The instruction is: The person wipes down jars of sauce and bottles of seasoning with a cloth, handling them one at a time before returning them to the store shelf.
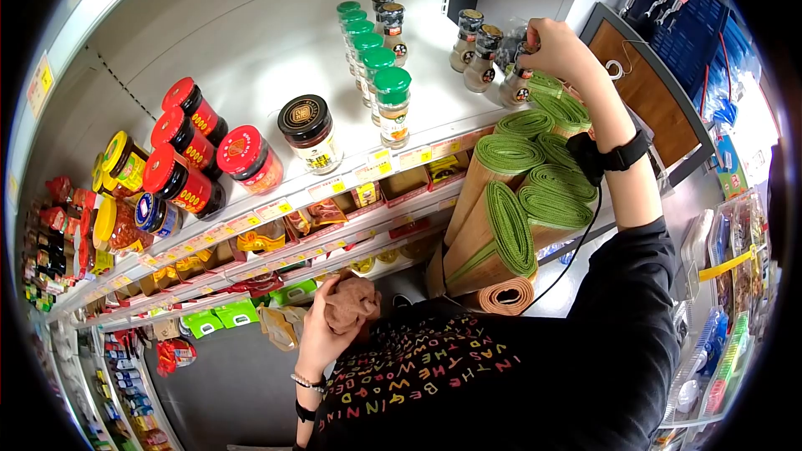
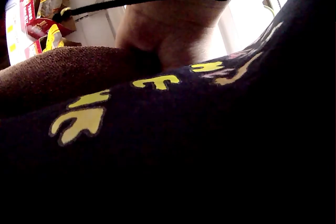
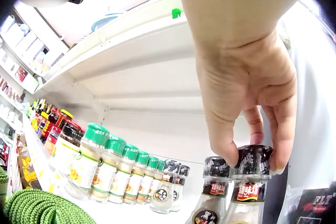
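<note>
White shelving (image 1: 242,42) bears neatly lined green-capped jars (image 1: 392,108); the black-capped jars (image 1: 479,73) look only partly lined up. The right hand (image 1: 558,52) pinches the front one's cap (image 3: 254,159), upright near the edge; the left hand (image 1: 316,339) grips brown cloth (image 1: 351,305).

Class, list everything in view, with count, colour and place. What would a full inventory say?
Plastic-capped spice jars: about six, green caps, shelf row
Glass spice jars: at least five, black caps, flanking that row
Red-lidded sauce jars: four, shelf left
Large labelled jar: one, black lid, mid-shelf
Yellow-lidded jars: at least two, far left
Blue-lidded jar: one, left
Rolled mats: at least six, green, below right
Smaller roll: one, orange-brown, floor side
Smaller goods: too many to count
Fuzzy bundle: one, brown, in left hand
Left hand: one, gripping bundle
Right hand: one, pinching a black cap
</note>
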Demonstrator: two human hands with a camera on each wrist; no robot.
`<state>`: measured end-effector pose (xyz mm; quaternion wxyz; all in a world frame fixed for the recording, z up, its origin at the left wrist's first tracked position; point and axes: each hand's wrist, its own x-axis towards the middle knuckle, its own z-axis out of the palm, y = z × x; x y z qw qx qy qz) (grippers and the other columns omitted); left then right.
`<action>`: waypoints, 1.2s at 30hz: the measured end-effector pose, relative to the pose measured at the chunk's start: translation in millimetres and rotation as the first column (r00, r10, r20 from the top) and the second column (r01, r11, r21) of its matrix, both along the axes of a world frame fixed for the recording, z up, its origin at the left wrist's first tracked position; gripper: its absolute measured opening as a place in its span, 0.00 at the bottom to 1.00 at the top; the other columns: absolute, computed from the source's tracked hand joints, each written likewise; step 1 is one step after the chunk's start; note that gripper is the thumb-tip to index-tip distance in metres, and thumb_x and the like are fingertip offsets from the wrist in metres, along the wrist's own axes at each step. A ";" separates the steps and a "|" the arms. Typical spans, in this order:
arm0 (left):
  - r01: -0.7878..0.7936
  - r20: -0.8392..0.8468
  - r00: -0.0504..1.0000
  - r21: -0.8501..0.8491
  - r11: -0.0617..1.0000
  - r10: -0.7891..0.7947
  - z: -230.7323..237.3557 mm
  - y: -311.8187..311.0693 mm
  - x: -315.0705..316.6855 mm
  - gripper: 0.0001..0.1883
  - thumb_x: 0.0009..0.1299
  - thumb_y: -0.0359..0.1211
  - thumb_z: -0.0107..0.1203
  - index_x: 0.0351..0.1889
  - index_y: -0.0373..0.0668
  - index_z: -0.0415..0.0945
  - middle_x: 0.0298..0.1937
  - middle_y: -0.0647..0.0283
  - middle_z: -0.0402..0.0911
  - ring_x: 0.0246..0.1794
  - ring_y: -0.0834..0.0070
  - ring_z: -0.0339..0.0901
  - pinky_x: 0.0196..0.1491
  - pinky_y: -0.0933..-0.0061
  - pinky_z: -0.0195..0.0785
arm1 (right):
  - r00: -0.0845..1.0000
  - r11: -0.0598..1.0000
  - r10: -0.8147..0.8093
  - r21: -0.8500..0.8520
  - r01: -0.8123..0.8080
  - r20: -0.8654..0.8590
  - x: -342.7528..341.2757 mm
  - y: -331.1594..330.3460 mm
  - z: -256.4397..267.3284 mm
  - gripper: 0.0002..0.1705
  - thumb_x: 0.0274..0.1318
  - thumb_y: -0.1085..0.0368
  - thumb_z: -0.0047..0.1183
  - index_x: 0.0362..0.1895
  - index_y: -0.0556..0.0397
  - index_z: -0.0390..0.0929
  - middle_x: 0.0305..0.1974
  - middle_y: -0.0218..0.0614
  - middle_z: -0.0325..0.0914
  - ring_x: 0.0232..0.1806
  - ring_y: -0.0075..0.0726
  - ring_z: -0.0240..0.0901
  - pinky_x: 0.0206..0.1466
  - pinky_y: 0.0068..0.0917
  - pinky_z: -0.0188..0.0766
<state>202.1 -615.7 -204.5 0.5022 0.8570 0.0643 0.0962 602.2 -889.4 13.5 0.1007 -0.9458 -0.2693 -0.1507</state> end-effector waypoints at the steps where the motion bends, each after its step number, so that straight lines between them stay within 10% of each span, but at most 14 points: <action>1: -0.001 -0.001 1.000 -0.006 1.000 0.001 0.0 0.0 0.5 0.41 0.55 0.28 0.70 0.66 0.42 0.59 0.59 0.49 0.75 0.58 0.52 0.76 0.57 0.60 0.72 | 0.999 1.000 -0.025 -0.016 0.025 -0.024 0.2 0.6 1.5 0.18 0.35 0.62 0.65 0.27 0.60 0.73 0.25 0.47 0.78 0.31 0.48 0.78 0.37 0.36 0.75; 15: -0.006 -0.017 1.000 -0.004 1.000 0.006 0.2 2.2 2.2 0.41 0.54 0.28 0.70 0.66 0.41 0.60 0.59 0.48 0.75 0.59 0.53 0.75 0.58 0.61 0.72 | 0.982 0.998 -0.067 -0.008 0.067 -0.177 2.6 1.6 9.3 0.21 0.36 0.60 0.66 0.31 0.60 0.73 0.25 0.43 0.79 0.21 0.39 0.78 0.27 0.32 0.77; 21: -0.012 -0.014 1.000 0.003 1.000 0.012 -0.2 2.2 2.4 0.41 0.55 0.28 0.70 0.66 0.41 0.60 0.58 0.49 0.76 0.58 0.54 0.76 0.58 0.61 0.72 | 0.996 0.997 -0.078 -0.030 0.077 -0.038 7.3 7.5 7.5 0.24 0.42 0.53 0.69 0.33 0.58 0.74 0.30 0.45 0.80 0.35 0.45 0.80 0.43 0.37 0.76; 24: -0.002 -0.010 1.000 -0.002 1.000 0.002 -0.5 0.9 3.7 0.41 0.55 0.28 0.70 0.66 0.41 0.60 0.58 0.50 0.76 0.58 0.54 0.76 0.58 0.61 0.72 | 0.950 0.988 0.095 0.090 -0.127 0.297 27.6 17.4 5.6 0.26 0.43 0.50 0.69 0.37 0.57 0.77 0.32 0.46 0.81 0.36 0.46 0.80 0.44 0.35 0.75; 36: -0.017 -0.002 1.000 -0.028 0.999 0.017 -1.2 0.5 1.0 0.41 0.55 0.28 0.69 0.66 0.42 0.60 0.57 0.49 0.77 0.57 0.53 0.77 0.57 0.61 0.72 | 0.990 1.000 -0.014 -0.017 0.012 -0.137 33.2 56.5 6.1 0.22 0.40 0.58 0.70 0.34 0.60 0.77 0.26 0.43 0.81 0.24 0.35 0.80 0.31 0.29 0.76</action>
